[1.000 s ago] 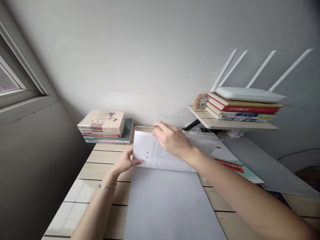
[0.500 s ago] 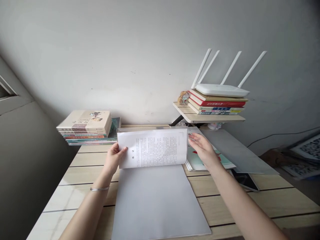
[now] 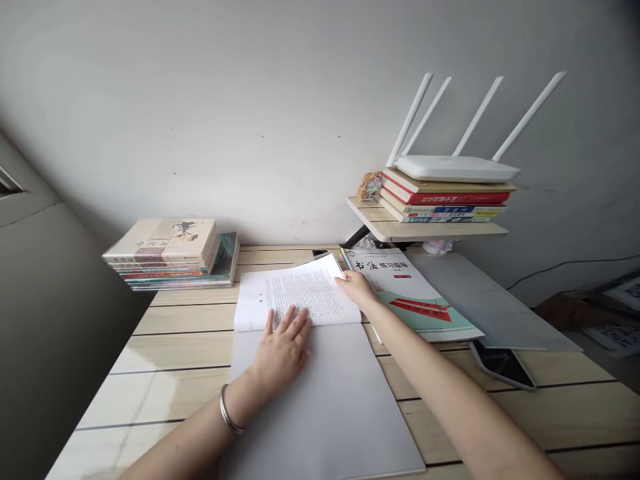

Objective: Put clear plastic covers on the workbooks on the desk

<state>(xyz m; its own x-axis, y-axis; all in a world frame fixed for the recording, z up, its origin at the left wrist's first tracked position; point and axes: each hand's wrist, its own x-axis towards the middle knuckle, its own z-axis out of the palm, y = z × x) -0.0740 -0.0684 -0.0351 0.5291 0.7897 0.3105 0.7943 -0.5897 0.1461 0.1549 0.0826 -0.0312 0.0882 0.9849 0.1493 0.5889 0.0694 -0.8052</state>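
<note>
An open book (image 3: 300, 293) lies on the table, its white printed page turned sideways to me. A plain pale grey sheet (image 3: 325, 400) joins its near edge and spreads toward me. My left hand (image 3: 283, 350), with a silver bangle at the wrist, rests flat with fingers spread across the fold between page and sheet. At the page's far right edge, my right hand (image 3: 356, 288) pinches the corner, which is slightly lifted. Just right of that hand lies a calligraphy workbook (image 3: 415, 293) with a white and green cover.
A stack of books (image 3: 165, 250) stands at the back left. On the right, a small raised stand (image 3: 430, 231) carries more books and a white router (image 3: 457, 167). A grey translucent sheet (image 3: 480, 293) and a phone (image 3: 503, 363) lie beside the workbook.
The raised book part has come down flat onto the table. My left hand moved from its left edge to press on the fold; my right hand moved left and closed on the page's corner.
</note>
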